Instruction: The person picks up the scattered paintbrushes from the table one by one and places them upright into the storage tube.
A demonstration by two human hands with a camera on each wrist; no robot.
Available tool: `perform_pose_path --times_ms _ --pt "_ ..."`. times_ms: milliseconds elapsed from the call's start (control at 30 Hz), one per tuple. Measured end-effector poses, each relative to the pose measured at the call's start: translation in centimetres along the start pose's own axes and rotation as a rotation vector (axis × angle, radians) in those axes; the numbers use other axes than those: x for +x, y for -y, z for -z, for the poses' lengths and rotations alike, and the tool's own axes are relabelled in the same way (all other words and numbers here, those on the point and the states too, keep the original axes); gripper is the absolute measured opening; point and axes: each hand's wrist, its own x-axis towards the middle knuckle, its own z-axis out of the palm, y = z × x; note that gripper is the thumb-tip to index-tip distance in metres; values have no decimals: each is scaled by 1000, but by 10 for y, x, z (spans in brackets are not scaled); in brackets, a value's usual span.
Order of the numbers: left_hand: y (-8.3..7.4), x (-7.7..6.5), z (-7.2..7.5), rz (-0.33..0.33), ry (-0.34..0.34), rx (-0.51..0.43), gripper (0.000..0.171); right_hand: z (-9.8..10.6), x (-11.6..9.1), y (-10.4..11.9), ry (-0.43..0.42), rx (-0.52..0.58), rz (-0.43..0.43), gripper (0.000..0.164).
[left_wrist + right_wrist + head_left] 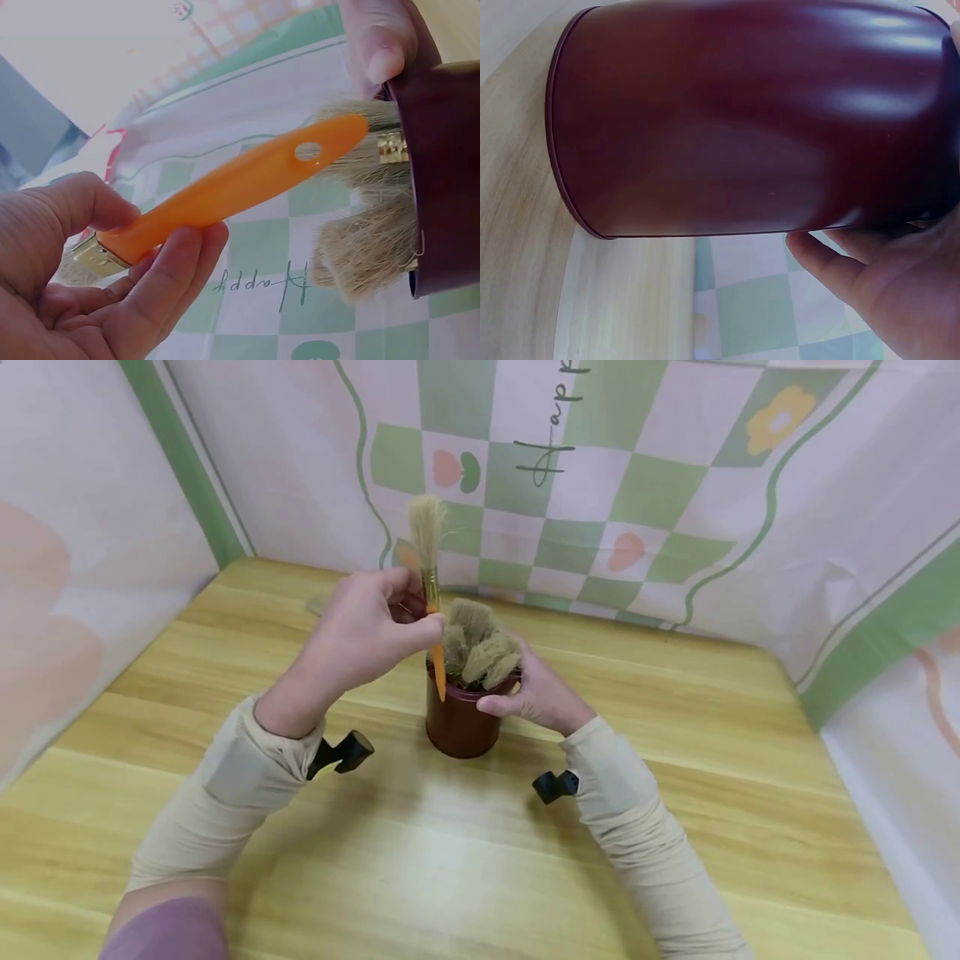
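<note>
My left hand (367, 627) pinches a paintbrush (427, 539) by its orange handle (240, 180), close to the metal ferrule. Bristles up, the brush is held nearly upright, and its handle tip overlaps the rim of a dark red round canister (462, 727) in the head view. Inside the canister stand several more brushes (487, 652), pale bristles upward; their handles are hidden by its wall. At the canister's right side my right hand (536, 689) holds it near the rim, thumb in front and fingers around the side (900, 277).
The canister stands on a wood-grain table (450, 877). A printed cloth (585, 527) with green checks hangs behind the table's far edge. Black wrist cameras (352, 752) jut out from both sleeves. A small pale item (315, 604) shows partly behind the left hand.
</note>
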Motion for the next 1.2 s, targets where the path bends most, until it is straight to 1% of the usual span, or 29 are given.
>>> perform_pose_path --times_ms 133,300,400,633,700,900,1200 --pt "-1 -2 -3 -22 -2 -23 15 0 -1 1 -2 -13 -24 106" --pt "-4 -6 -6 -69 -10 -37 12 0 -1 0 -10 -31 -19 103" --pt "-5 -8 -7 -89 -28 -26 11 1 -1 -1 -13 -33 -9 103" --pt "-7 -8 -7 -125 -89 -40 9 1 -1 -2 -16 -44 7 108" --pt "-7 -7 -7 -135 -106 -28 9 1 -1 -2 -16 -49 9 109" --pt "-7 -5 -9 -137 -138 -7 8 0 -1 -1 -10 -34 13 110" --pt "-4 -2 -17 -128 -159 18 13 -2 -1 -1 1 19 27 118"
